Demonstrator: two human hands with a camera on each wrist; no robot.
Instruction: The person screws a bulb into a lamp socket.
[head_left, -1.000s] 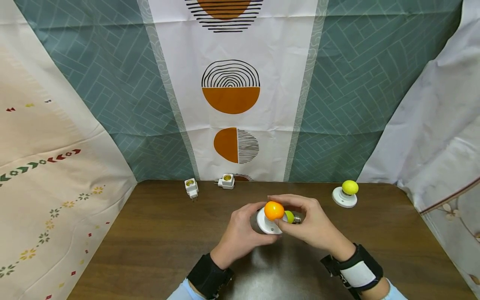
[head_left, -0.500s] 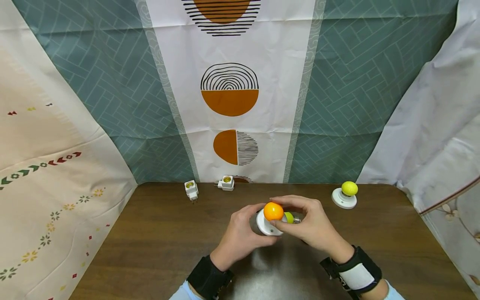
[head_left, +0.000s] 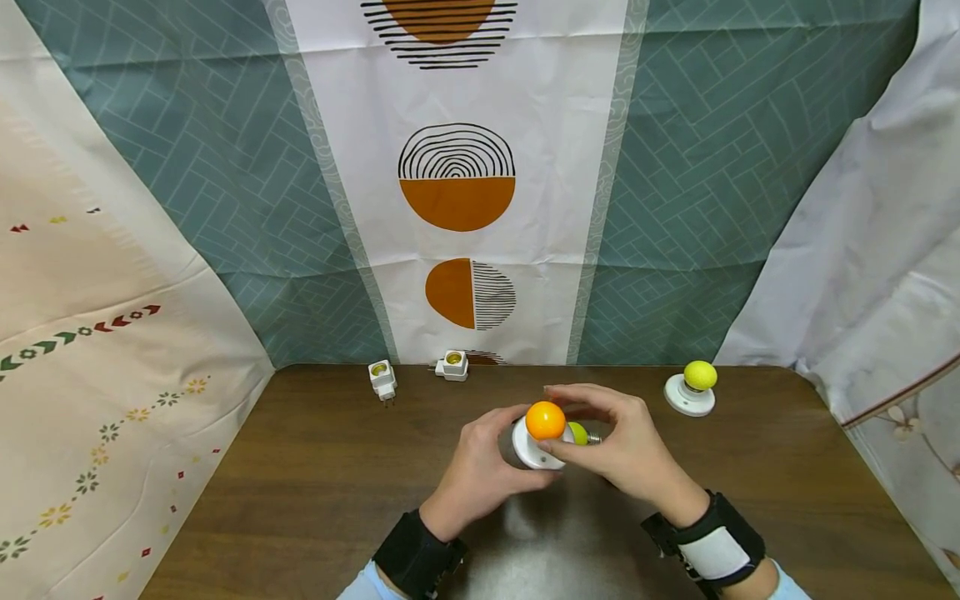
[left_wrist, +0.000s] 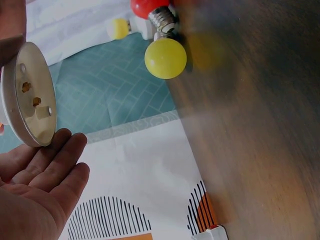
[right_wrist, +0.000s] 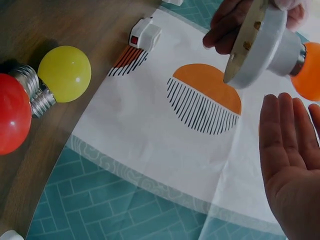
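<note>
My left hand [head_left: 480, 467] grips the rim of a round white lamp holder [head_left: 528, 450], raised above the table. Its hollow underside, with two brass-coloured contacts, faces the left wrist camera. An orange light bulb [head_left: 545, 421] sits in the holder's socket. Around that bulb are the thumb and fingers of my right hand [head_left: 618, 437], the thumb at its near side. The right wrist view has the bulb's silver collar showing at the socket mouth. Beyond the hands a loose yellow bulb [right_wrist: 65, 74] lies against a red bulb [right_wrist: 10, 112]; the red one is hidden in the head view.
Two white plug-in sockets [head_left: 382, 379] lie along the table's back edge, left of centre. At the back right, a yellow bulb [head_left: 700, 375] stands in another round white holder [head_left: 688, 402]. Patterned cloth [head_left: 675, 208] hangs behind the brown table [head_left: 300, 483].
The right fingers have shifted slightly away round the orange bulb, while the thumb stays close to it. The left hand and the lamp holder stay nearly still.
</note>
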